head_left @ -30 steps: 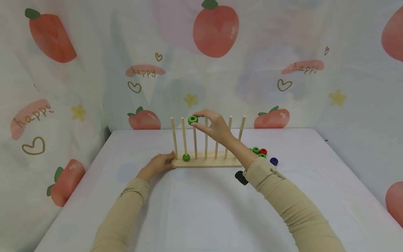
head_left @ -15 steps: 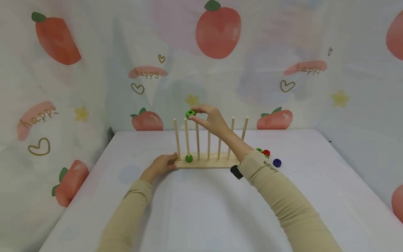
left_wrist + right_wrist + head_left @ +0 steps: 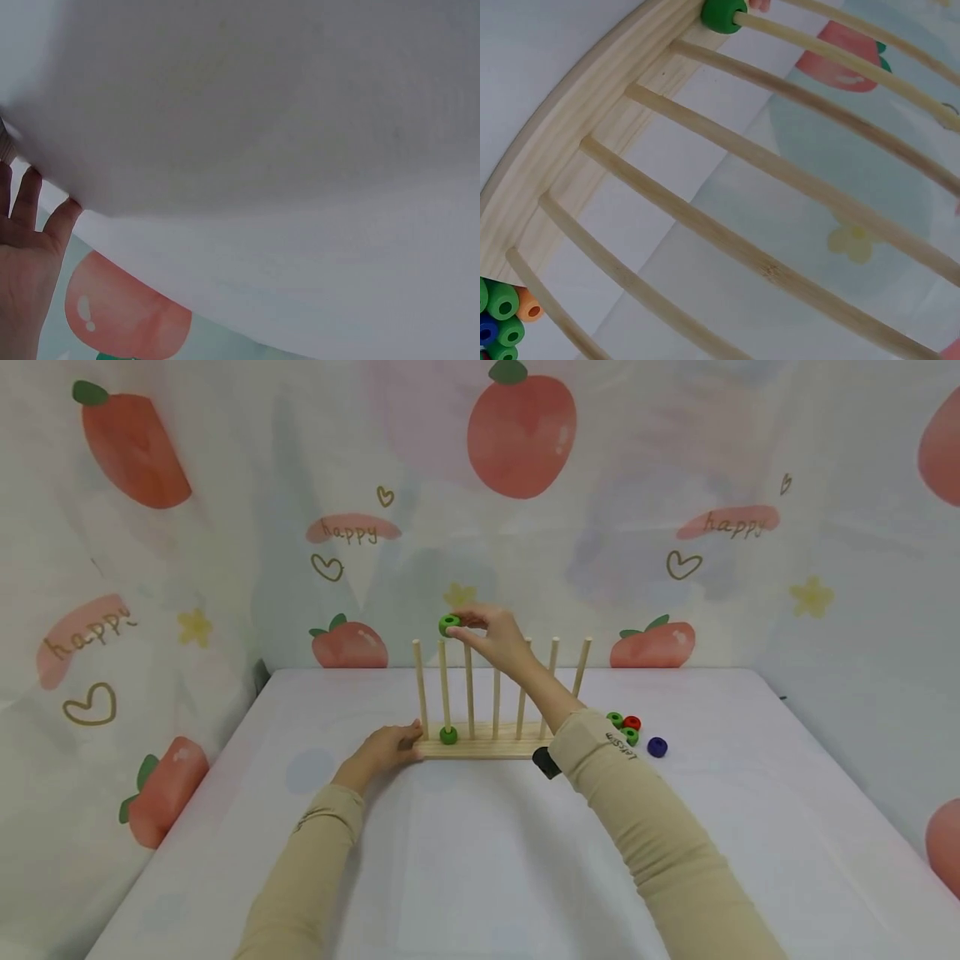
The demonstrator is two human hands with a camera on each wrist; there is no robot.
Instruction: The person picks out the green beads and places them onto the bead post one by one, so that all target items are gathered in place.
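My right hand [image 3: 495, 639] pinches a green bead [image 3: 446, 626] between thumb and fingers, just above the tip of the second peg from the left. That peg belongs to a wooden peg rack [image 3: 480, 749], and another green bead [image 3: 448, 736] sits at its foot. At the rack's left end my left hand [image 3: 382, 750] grips the base, thumb in front and fingers behind. The left wrist view catches the left hand [image 3: 34, 247] only at its edge. Seen from the right wrist, the other pegs [image 3: 765, 157] rise bare from the base; the held bead is out of that view.
Right of the rack lie loose beads: a red bead [image 3: 632, 723], green beads [image 3: 629, 737] and a purple bead [image 3: 657, 747]. The right wrist view adds an orange bead [image 3: 529, 305] among them. A patterned cloth [image 3: 517, 568] hangs behind the white table [image 3: 465, 860].
My right hand has carried the green bead slightly left and up, from near the third peg to above the second. The left hand stays at the rack's end. The head view shifted a little.
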